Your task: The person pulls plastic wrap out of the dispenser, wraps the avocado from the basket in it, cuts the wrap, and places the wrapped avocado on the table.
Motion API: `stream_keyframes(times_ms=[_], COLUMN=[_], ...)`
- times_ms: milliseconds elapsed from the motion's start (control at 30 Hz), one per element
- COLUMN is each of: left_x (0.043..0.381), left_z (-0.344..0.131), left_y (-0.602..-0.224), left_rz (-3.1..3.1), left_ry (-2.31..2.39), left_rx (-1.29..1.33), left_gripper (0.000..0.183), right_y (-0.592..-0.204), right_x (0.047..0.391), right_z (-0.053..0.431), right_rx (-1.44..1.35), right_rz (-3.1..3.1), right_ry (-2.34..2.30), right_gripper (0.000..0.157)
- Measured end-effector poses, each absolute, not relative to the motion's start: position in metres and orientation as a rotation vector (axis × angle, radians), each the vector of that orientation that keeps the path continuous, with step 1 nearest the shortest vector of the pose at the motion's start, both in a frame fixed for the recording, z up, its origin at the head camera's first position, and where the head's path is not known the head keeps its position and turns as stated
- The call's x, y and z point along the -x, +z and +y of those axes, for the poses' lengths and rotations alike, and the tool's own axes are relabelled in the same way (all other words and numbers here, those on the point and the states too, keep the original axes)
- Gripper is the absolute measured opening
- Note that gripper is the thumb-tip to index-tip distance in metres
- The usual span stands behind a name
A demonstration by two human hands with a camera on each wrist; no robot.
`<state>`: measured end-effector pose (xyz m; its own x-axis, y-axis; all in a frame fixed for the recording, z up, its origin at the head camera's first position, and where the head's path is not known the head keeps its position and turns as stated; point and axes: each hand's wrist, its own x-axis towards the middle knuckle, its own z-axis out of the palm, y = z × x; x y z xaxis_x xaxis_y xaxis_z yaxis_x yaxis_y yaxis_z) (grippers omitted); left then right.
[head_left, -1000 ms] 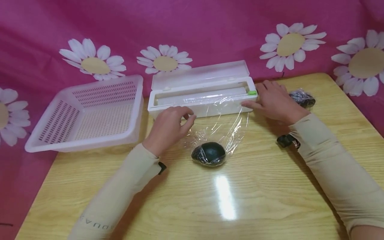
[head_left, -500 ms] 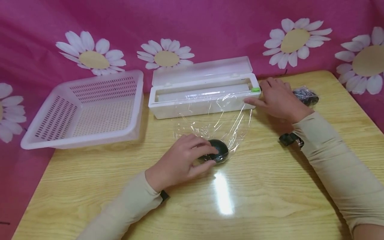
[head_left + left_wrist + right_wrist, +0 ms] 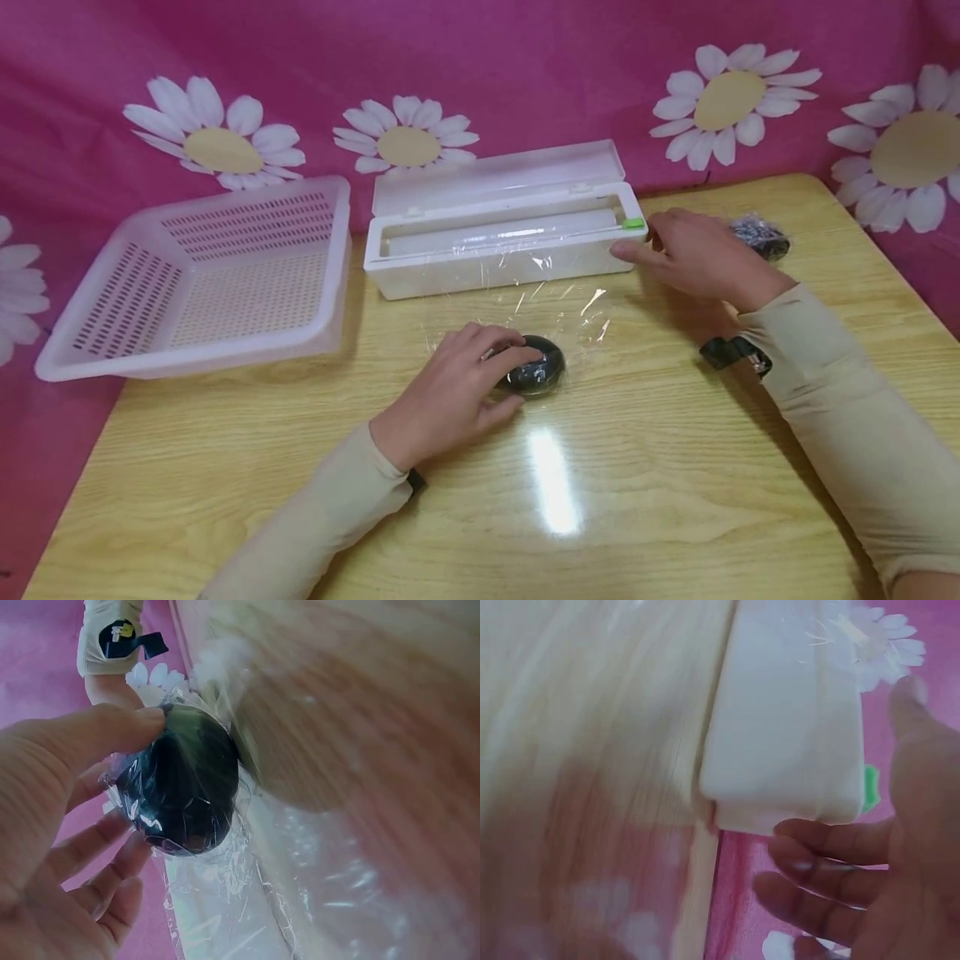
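Observation:
My left hand (image 3: 450,387) holds a dark green avocado (image 3: 534,367) on the table, in front of the film box. In the left wrist view the thumb lies along one side of the avocado (image 3: 180,780) and the fingers along another, with clear film wrinkled around it. Cling film (image 3: 517,300) stretches from the avocado back to a roll (image 3: 502,232) inside a white film box (image 3: 502,277), its lid raised. My right hand (image 3: 697,254) is at the box's right end; in the right wrist view its fingertips meet the end of the box (image 3: 787,727), the thumb apart from it.
A white perforated basket (image 3: 195,360) stands left of the box. Behind the right hand lies a dark film-wrapped item (image 3: 761,236). A green slider (image 3: 633,223) sits on the box's right rim. A pink flowered cloth (image 3: 525,75) hangs behind the wooden table (image 3: 637,483).
My left hand has come forward and down from beside the box onto the avocado and now holds it. The film between them hangs slacker. My right hand stays at the box's end.

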<state>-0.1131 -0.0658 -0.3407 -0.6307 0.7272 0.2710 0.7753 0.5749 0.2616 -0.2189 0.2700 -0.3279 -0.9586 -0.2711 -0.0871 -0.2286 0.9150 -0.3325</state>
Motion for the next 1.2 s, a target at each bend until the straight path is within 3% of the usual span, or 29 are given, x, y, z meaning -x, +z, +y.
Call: stream_keyframes(times_ms=[267,500,667,1067,1200], left_x=[0.118,0.120,0.122,0.121,0.122], left_z=[-0.065,-0.064,-0.063,-0.063,-0.063], left_y=[-0.340,-0.341,-0.341,-0.343,-0.343], left_rz=[-2.689,-2.708,-2.699,-2.680,-2.665], left_ry=[-0.561,-0.572,-0.581,-0.603,-0.611], left_rx=[1.279,1.264,1.265,1.271,1.280], left_gripper=[0.051,0.052,0.051,0.051,0.050], right_y=[-0.322,-0.328,-0.334,-0.343,-0.347], right_x=[0.200,0.181,0.172,0.181,0.182], right_z=[0.270,0.248,0.239,0.243,0.241], right_rx=[0.332,0.291,0.175,0.074,0.061], right_rz=[2.791,2.614,2.485,2.524,2.429], right_ry=[-0.680,-0.672,-0.757,-0.893,-1.011], right_gripper=[0.078,0.063,0.069,0.066,0.052])
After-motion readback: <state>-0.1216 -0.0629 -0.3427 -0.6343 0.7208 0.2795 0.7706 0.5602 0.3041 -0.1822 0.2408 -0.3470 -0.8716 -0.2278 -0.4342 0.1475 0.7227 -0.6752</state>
